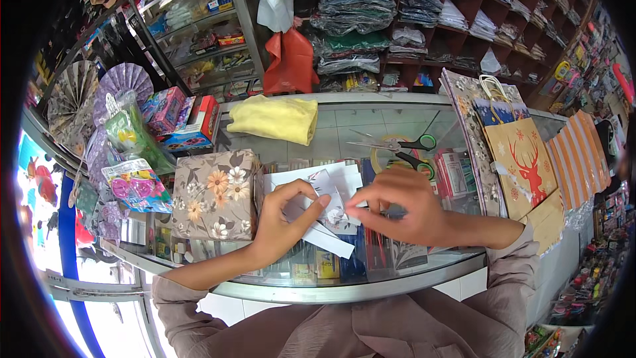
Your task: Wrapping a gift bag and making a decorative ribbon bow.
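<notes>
My left hand (293, 219) pinches a small piece of floral-printed paper (325, 191) between thumb and index finger, above the glass counter. Close by on the right, my right hand (397, 204) has thumb and index fingertips together at the paper's edge; whether something thin is between them cannot be told. White paper sheets (283, 179) and a folded white strip (334, 244) lie under and beside my left hand. A box wrapped in floral paper (213, 196) stands left of that hand. Beyond my right hand lie green-and-black-handled scissors (397, 146), spread apart, over a roll of tape (380, 159).
A folded yellow cloth (273, 119) lies at the counter's far edge. Packaged toys (136, 186) and boxes (191, 127) crowd the left. Floral paper (464, 124), a deer-print paper bag (521, 159) and a striped bag (579, 159) stand right. The metal counter rim (348, 292) runs before me.
</notes>
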Action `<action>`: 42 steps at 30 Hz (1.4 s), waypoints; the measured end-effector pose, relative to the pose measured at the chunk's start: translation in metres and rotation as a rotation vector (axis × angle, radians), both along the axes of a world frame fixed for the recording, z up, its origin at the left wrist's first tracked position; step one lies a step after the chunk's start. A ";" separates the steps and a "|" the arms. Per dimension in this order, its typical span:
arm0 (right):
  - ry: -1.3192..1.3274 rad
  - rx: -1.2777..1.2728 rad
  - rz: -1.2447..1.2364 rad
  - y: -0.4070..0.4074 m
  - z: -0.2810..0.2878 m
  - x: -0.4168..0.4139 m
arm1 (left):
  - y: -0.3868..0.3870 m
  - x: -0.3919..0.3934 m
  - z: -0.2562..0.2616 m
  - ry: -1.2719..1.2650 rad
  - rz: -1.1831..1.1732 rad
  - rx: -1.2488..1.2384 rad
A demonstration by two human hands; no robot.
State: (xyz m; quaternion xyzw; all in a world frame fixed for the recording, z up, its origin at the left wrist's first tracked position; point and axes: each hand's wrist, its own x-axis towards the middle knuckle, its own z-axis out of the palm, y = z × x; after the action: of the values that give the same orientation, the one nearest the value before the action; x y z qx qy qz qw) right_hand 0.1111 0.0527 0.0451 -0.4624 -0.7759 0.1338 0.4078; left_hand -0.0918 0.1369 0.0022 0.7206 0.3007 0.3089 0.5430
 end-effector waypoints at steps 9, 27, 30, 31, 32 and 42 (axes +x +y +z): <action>0.133 -0.169 -0.087 0.003 -0.017 -0.004 | -0.001 -0.001 -0.003 0.020 0.041 0.134; 0.268 -0.420 -0.087 -0.004 -0.013 -0.009 | -0.003 -0.002 -0.002 0.023 0.074 0.206; 0.294 -0.223 -0.090 0.009 -0.014 -0.003 | -0.003 -0.002 -0.002 0.012 0.072 0.200; 0.294 -0.222 -0.092 0.012 -0.015 0.001 | -0.004 -0.002 -0.002 0.001 0.069 0.209; 0.373 -0.338 -0.051 0.015 -0.018 0.005 | -0.004 -0.002 -0.002 0.000 0.067 0.210; 0.372 -0.492 0.051 0.014 -0.013 0.004 | -0.003 -0.002 -0.002 0.034 0.075 0.270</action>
State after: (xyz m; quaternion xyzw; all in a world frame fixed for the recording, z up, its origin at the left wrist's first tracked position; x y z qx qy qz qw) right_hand 0.1155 0.0672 0.0320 -0.4953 -0.6437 0.4100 0.4151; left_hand -0.0940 0.1335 -0.0002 0.7805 0.2924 0.3542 0.4242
